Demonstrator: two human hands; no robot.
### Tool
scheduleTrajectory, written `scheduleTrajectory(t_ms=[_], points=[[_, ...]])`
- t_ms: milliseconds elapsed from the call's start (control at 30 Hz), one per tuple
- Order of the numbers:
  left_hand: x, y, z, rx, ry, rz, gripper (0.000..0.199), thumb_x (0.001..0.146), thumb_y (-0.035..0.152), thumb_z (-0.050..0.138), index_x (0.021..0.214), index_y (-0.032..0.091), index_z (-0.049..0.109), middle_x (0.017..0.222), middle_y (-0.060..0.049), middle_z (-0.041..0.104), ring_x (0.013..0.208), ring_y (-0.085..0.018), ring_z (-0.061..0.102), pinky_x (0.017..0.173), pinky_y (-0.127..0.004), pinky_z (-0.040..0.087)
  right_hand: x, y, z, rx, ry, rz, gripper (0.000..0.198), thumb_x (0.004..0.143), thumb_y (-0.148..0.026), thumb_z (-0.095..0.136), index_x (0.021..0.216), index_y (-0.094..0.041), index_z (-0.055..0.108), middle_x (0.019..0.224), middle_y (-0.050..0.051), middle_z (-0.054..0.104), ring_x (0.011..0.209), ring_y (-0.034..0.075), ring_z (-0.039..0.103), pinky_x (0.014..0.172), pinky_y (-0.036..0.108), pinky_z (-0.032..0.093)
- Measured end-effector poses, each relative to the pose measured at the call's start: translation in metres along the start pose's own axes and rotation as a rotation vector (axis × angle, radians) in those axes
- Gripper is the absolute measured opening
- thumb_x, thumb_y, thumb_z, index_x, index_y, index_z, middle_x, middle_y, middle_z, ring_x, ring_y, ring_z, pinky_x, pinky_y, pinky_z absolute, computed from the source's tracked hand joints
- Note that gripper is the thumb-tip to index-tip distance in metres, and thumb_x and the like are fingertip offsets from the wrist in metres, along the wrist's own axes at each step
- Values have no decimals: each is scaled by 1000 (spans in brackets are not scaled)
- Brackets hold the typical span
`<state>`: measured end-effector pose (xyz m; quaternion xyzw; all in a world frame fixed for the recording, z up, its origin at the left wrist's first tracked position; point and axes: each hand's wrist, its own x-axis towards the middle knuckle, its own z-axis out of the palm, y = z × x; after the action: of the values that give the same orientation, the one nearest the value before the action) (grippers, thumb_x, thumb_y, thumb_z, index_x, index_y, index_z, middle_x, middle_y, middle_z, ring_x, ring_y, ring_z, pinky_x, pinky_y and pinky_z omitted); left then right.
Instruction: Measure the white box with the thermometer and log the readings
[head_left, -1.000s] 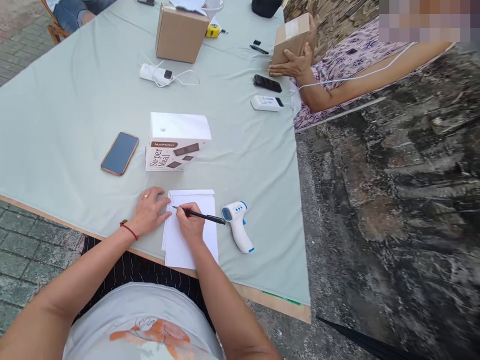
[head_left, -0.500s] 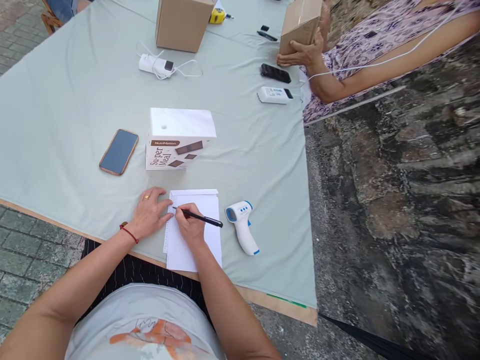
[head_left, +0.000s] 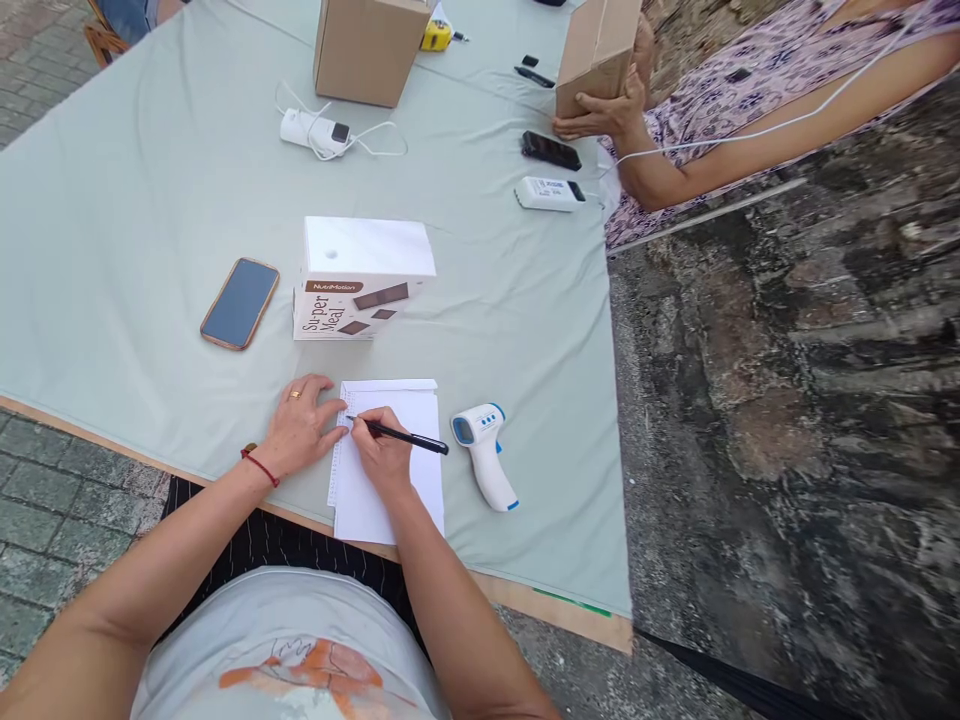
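My right hand is closed round a black pen, its tip on the upper left of a white sheet of paper. My left hand lies flat with fingers spread, its fingertips at the paper's left edge. Along that edge shows a narrow strip marked like a ruler. A white and blue infrared thermometer lies to the right of the paper. Just beyond the paper stands a white Super Meal box, and a smartphone rests to its left.
Farther back are a white power bank with a cable, a cardboard box and a yellow tape measure. At the right edge another person's hand holds a smaller carton, near a black device and a white device.
Both of my hands stay nearly in place, the pen still on the paper. The other person's carton has tilted and shifted slightly to the left. The view has moved a little.
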<state>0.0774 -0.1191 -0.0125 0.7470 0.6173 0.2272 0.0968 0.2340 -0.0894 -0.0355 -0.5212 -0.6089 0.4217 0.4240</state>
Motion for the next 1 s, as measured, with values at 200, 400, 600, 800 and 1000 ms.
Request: scheduleTrajectory(t_ms=[200, 400, 600, 800, 1000], points=[[1, 0, -1, -2, -9, -9, 27, 86, 33, 68, 110, 21, 68, 126, -14, 54, 124, -32, 49, 102, -52, 44, 0, 0, 0, -13, 9, -9, 10, 77, -28, 55, 68, -24, 53, 61, -5, 55, 57, 13, 49, 58, 29, 41], [1, 0, -1, 23, -4, 3, 28, 86, 34, 69, 110, 21, 68, 125, -14, 54, 122, -32, 50, 102, -50, 44, 0, 0, 0, -20, 12, 1, 9, 76, -28, 55, 69, -24, 53, 60, -5, 55, 56, 13, 49, 58, 29, 41], [1, 1, -1, -9, -9, -4, 26, 86, 32, 67, 110, 21, 68, 126, -15, 54, 123, -32, 49, 103, -52, 43, 1, 1, 0, -31, 3, -7, 9, 76, -27, 55, 68, -24, 53, 60, -5, 55, 56, 13, 48, 59, 29, 41], [1, 1, -1, -14, -9, -9, 26, 86, 32, 67, 110, 21, 68, 127, -14, 54, 123, -32, 49, 103, -52, 43, 0, 1, 0, -31, 16, -12, 8, 75, -26, 55, 68, -24, 53, 59, -6, 54, 55, 13, 47, 57, 28, 40], [1, 0, -1, 23, 1, 16, 28, 86, 33, 68, 110, 20, 68, 125, -15, 54, 122, -32, 50, 102, -50, 44, 0, 0, 0, -1, 60, -4, 8, 74, -27, 55, 68, -23, 54, 61, -5, 56, 57, 13, 49, 58, 29, 42]])
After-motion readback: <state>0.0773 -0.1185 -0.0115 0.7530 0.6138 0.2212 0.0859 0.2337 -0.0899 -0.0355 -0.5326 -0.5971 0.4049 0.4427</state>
